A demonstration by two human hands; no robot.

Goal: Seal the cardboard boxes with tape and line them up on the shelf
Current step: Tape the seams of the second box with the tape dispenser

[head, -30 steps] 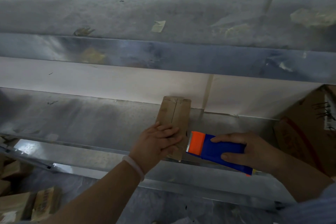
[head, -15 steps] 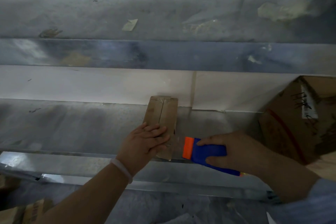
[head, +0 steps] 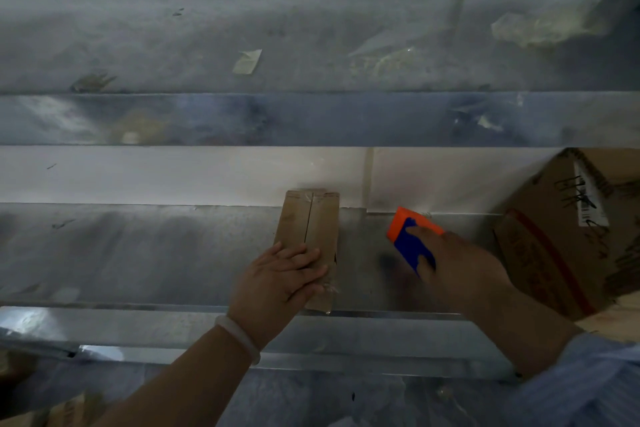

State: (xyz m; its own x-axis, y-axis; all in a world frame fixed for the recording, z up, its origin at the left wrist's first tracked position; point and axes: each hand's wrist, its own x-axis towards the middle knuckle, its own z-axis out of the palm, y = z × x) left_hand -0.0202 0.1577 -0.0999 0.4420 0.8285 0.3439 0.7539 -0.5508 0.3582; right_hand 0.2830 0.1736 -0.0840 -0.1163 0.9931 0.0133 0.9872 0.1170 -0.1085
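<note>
A narrow flat cardboard box [head: 310,222] lies on the metal shelf [head: 138,253], its long side running from the front edge to the back wall, with clear tape along its centre seam. My left hand [head: 280,279] rests flat on the box's near end, fingers straight. My right hand [head: 457,270] grips a blue and orange tape dispenser [head: 410,239] to the right of the box, orange end pointing away and to the left, held just above the shelf.
A large brown cardboard box [head: 568,236] with red print stands at the right end of the shelf. An upper metal shelf [head: 311,118] carries tape scraps. Small boxes [head: 65,409] lie on the floor at bottom left.
My right hand has carried the tape dispenser away from the box's near end, to the right and deeper onto the shelf, turning it. My left hand has stayed on the box.
</note>
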